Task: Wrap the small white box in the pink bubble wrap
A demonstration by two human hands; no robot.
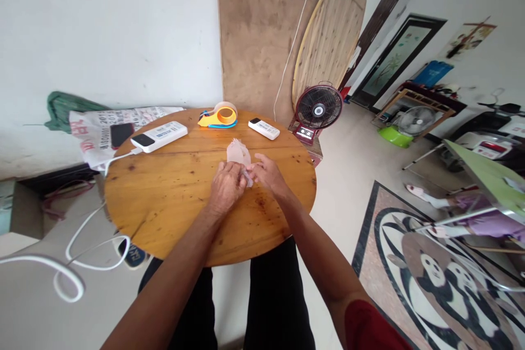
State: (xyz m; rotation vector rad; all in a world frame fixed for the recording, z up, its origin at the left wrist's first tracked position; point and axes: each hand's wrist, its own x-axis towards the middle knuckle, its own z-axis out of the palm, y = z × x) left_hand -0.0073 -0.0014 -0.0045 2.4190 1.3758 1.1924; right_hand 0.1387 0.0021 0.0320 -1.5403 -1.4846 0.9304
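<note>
Both my hands meet near the middle of a round wooden table (164,202). My left hand (226,186) and my right hand (266,172) pinch the lower edge of a small pale pink, translucent piece of plastic or paper (238,153) that stands up from the tabletop. The fingers of both hands are closed on it. Exactly what the piece is, I cannot make out.
At the far side of the table lie an orange and blue tape dispenser (219,116), a small white remote (264,128) and a white power bank (159,136) with a white cable (88,229) trailing off the left edge. A floor fan (318,109) stands behind the table.
</note>
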